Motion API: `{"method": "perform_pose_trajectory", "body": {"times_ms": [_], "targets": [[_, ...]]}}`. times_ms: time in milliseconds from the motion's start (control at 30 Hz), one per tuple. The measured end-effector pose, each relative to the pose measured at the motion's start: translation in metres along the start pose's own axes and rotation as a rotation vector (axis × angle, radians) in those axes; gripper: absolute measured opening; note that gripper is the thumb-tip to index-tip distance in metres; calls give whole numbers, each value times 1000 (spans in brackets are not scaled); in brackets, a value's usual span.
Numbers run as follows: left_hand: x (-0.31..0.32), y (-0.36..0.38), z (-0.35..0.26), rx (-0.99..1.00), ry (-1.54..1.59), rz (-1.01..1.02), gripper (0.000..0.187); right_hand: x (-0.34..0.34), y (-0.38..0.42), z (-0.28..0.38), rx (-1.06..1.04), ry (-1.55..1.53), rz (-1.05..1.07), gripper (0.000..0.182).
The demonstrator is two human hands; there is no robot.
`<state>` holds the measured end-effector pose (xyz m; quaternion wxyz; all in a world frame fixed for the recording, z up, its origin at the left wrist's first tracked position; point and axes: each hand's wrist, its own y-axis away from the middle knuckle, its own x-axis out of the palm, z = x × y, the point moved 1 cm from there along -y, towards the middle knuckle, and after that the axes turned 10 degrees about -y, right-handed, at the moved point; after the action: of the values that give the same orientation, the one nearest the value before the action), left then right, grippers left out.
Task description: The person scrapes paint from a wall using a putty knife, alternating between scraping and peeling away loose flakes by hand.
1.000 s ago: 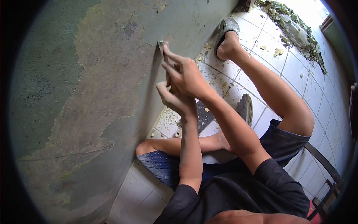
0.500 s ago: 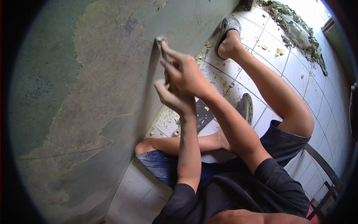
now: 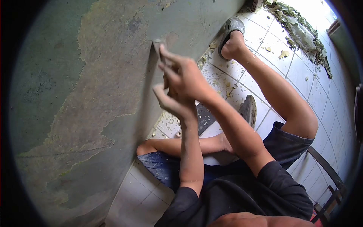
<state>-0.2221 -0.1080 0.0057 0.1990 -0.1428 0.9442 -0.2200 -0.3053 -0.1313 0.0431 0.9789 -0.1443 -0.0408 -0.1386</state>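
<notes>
The painted plaster wall (image 3: 41, 64) is dark mottled green on the left, paler grey-green toward the right, with a blotchy brown-grey bare patch (image 3: 102, 87) edged in ragged yellowish green. White square floor tiles (image 3: 270, 43) form a grid of dark grey lines, speckled with pale yellow flakes (image 3: 284, 54). Far right, dull green and brown scraps (image 3: 281, 15) surround a translucent whitish plastic bag (image 3: 300, 33). Nearer, the cloth shorts (image 3: 160, 166) are navy with pale specks, the short-sleeved shirt (image 3: 242, 196) plain black.

Wall (image 3: 113, 87) blocks; gap between right forearm (image 3: 236, 123), leg (image 3: 278, 85).
</notes>
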Motion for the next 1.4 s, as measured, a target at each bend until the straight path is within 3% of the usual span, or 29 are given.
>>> {"method": "perform_pose_trajectory", "body": {"times_ms": [167,267,300,367,433,500,567,700,833,900,933,967,1067,1167,1233,1267,1300,1400], "targets": [[21,-26,-23,176,-53,-10,38,-21,-27,17,38,-41,-88,50],[8,-6,-17,70,-62,-19,40,-12,-9,16,9,31,-15,50],[4,3,-14,59,13,-46,42,-9,1,27,176,-79,76,48],[-7,16,-9,-86,138,-113,42,6,12,13,9,16,113,56],[-12,14,-7,-122,180,-131,41,8,14,7,-22,84,125,56],[-13,-2,-24,-20,-3,2,34,5,2,13,-7,-61,24,49],[-1,-19,-27,117,-50,-31,34,-5,-14,23,75,-62,-12,50],[3,-18,-35,139,-80,7,35,-11,-18,29,14,-46,-20,50],[-15,13,-28,-77,83,-44,35,5,9,24,34,-39,177,57],[-22,17,-25,-146,226,-60,31,16,16,21,-33,-22,179,55],[-21,13,-23,-54,150,-55,28,15,13,20,-61,-15,157,55],[-19,6,-25,-134,287,-57,31,13,8,19,-87,-9,138,55],[-5,-24,-34,114,-64,-59,38,-3,-14,52,50,-120,25,49],[4,-34,-43,236,-69,-54,36,-11,-31,43,-72,21,-29,49],[-2,-22,-44,179,-55,-56,36,-11,-18,51,94,-112,79,50],[-7,-13,-40,89,10,-34,38,-4,-15,35,-69,-6,68,52],[-14,-3,-43,58,26,-60,41,-3,-4,52,100,-53,154,52],[-19,5,-39,-108,194,-125,39,9,7,37,-19,56,161,51]]}}
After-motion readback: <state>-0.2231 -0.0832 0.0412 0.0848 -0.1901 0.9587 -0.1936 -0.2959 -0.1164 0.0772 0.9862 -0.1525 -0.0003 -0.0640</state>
